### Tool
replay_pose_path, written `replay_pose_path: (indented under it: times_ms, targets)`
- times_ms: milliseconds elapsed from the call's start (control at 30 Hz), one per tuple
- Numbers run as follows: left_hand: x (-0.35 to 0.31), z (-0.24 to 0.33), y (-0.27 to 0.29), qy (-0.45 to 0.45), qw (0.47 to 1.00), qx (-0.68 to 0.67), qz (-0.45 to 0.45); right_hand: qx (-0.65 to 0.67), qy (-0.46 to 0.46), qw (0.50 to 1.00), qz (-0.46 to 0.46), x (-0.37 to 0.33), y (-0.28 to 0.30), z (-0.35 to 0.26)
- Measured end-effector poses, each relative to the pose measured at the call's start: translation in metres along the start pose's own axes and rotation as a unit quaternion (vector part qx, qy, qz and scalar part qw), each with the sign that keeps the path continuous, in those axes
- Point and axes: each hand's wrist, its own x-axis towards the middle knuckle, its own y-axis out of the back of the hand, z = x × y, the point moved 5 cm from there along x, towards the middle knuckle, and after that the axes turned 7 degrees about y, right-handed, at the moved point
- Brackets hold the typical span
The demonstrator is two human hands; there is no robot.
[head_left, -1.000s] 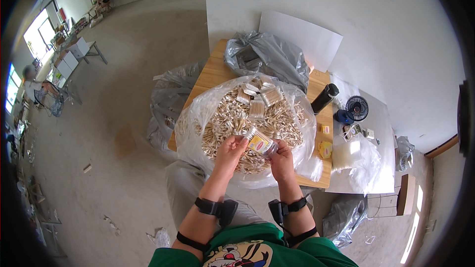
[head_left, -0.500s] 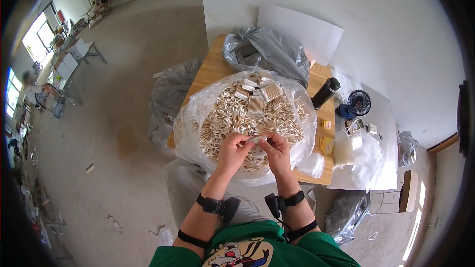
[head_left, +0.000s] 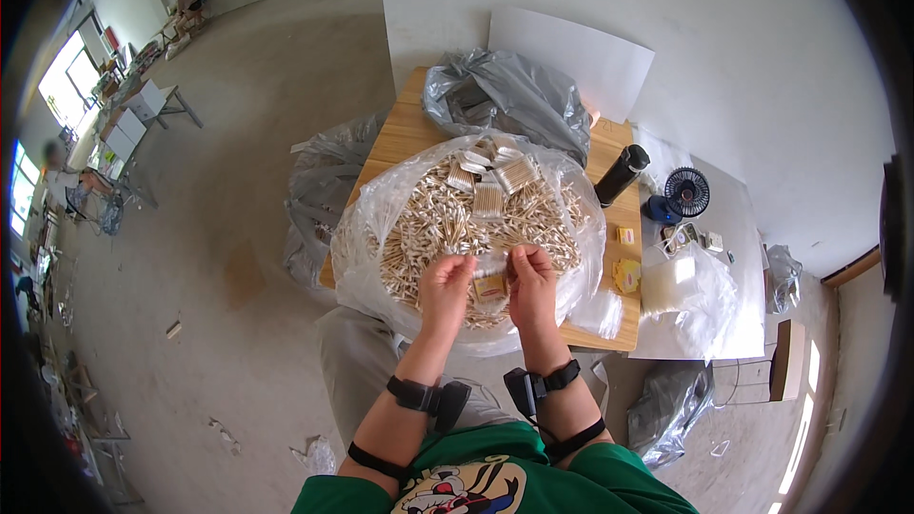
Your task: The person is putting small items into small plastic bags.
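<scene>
Between my hands hangs a small clear plastic bag (head_left: 489,286) with a yellow and red card showing in it. My left hand (head_left: 446,293) pinches one upper corner, and my right hand (head_left: 531,284) pinches the other. Below them is a big heap of loose cotton swabs (head_left: 428,228) with pale wooden sticks, lying in a large open clear plastic sack (head_left: 354,252). Several bundles of cotton swabs (head_left: 488,200) rest on the far part of the heap. What else the small bag holds is hard to make out.
The sack stands on a wooden table (head_left: 405,124), with a crumpled grey bag (head_left: 509,95) behind it. To the right are a black flask (head_left: 624,176), yellow cards (head_left: 625,276), a small fan (head_left: 686,193) and a pile of clear bags (head_left: 700,300). Two people sit far left.
My hands have drawn apart, stretching the small bag's top edge between them. Its yellow card now shows. The view has shifted slightly.
</scene>
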Motion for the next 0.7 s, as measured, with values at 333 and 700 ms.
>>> replay_pose_path:
  times_ms: [333, 700]
  targets:
    - [0.008, 0.012, 0.022, -0.055, 0.985, 0.113, 0.119, -0.077, -0.151, 0.982, -0.082, -0.035, -0.023, 0.010]
    - [0.000, 0.026, 0.015, -0.030, 0.983, 0.177, -0.040, -0.096, -0.125, 0.982, -0.105, -0.025, -0.006, -0.005]
